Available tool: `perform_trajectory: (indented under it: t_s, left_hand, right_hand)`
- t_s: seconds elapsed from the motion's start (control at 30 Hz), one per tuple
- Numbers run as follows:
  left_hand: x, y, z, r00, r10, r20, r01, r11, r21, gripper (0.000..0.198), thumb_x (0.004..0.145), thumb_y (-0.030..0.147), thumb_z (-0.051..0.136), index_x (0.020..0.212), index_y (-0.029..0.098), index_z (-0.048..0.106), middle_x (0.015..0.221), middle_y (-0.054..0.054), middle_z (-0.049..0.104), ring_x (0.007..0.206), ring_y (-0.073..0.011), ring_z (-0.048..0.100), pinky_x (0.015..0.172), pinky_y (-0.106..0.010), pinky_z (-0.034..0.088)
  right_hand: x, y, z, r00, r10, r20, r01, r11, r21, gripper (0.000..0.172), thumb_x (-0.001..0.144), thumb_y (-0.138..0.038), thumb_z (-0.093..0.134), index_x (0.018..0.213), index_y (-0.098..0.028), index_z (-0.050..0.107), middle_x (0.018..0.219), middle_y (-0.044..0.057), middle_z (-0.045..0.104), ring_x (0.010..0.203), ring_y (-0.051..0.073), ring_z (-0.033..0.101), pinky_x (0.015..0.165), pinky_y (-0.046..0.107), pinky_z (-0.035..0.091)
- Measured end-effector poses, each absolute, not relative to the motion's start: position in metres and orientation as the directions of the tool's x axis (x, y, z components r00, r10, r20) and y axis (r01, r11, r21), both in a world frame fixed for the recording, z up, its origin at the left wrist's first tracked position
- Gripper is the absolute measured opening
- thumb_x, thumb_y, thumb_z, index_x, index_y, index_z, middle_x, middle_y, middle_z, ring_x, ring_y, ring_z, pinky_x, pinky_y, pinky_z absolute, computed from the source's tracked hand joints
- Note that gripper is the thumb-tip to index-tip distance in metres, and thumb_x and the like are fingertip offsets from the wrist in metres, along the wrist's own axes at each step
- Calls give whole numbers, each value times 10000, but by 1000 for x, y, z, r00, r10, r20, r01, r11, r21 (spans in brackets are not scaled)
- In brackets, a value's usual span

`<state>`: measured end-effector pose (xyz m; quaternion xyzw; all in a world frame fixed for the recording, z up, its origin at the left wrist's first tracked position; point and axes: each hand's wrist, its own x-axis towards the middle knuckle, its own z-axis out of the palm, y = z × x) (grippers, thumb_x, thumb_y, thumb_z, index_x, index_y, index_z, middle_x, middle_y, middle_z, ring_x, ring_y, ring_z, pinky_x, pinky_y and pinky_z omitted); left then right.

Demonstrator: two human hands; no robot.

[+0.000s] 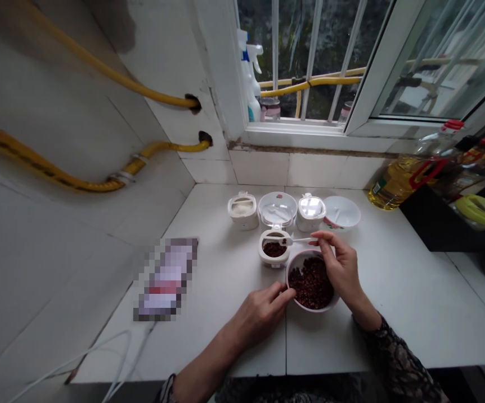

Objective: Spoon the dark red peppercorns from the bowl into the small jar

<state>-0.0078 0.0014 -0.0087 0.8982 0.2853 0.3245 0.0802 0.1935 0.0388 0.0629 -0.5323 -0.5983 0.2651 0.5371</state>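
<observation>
Spoon [300, 240], pinched in right grip [341, 267], overhangs the jar [263, 254]; left grip [260, 313] holds the bowl [295, 264].

On the white surface [419, 319] before me stand a pink-rimmed bowl [298, 261], an open jar [273, 261], two more jars [243, 220], two other bowls [351, 215], an oil bottle [387, 186], a black box [427, 224].
</observation>
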Motion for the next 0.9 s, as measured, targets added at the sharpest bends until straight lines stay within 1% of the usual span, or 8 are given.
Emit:
perform_trajectory:
  t_s: [0.1,0.17,0.23,0.47,0.57,0.7,0.8,0.9]
  left_hand:
    - [-7,1,-9,628,570,529,465,-821,332,250,953,92,366,1142,158,517,876,-55,617,674,-134,626,554,-204,529]
    - [-8,1,-10,632,576,519,465,-817,341,258,953,94,371,1157,158,515,886,-58,617,684,-138,629,559,-208,531]
    - [-8,1,-12,634,577,514,462,-816,346,260,952,99,378,1165,160,516,898,-60,616,692,-137,630,568,-210,534]
    - [-9,1,-10,627,576,525,467,-817,338,246,950,96,372,1135,160,521,890,-55,611,691,-127,623,567,-198,527]
    - [-9,1,-8,628,570,530,459,-821,339,244,951,96,372,1133,162,520,891,-54,611,693,-125,622,565,-194,523]
    - [-8,1,-8,629,573,525,463,-819,339,261,945,98,374,1155,166,514,894,-51,610,694,-120,622,573,-189,526]
    - [-8,1,-8,629,571,527,465,-820,333,258,947,93,369,1149,165,513,879,-47,610,677,-121,616,559,-191,523]
    - [-8,1,-8,632,572,524,464,-820,336,257,952,99,370,1158,161,511,890,-52,612,685,-122,619,564,-192,525]
  right_hand:
    - [190,38,62,-62,808,586,558,515,-651,216,922,-179,460,977,-225,664,886,42,723,832,196,645,813,370,464]
    - [190,39,62,-234,721,653,608,632,-480,272,902,-102,432,1006,-219,655,902,46,728,849,201,629,844,394,435]
    - [192,39,63,-313,669,674,616,683,-391,304,885,-65,421,1030,-215,642,914,48,726,854,203,622,846,402,430]
    - [213,38,72,-122,693,711,631,607,-484,196,886,-96,460,896,-228,604,712,8,653,719,189,595,761,367,450]
    - [221,39,69,-197,704,682,686,596,-418,183,859,-99,455,811,-218,585,645,-7,613,645,176,556,780,370,425]
    - [219,41,59,-361,737,571,730,604,-318,193,824,-83,447,805,-198,599,683,7,658,657,173,555,852,387,378]
    - [214,40,55,-389,775,498,697,601,-391,214,832,-82,433,816,-199,612,717,7,689,680,170,572,874,383,368]
    - [214,39,54,-269,834,482,682,518,-516,213,839,-114,440,795,-212,624,719,0,694,687,169,597,884,384,371]
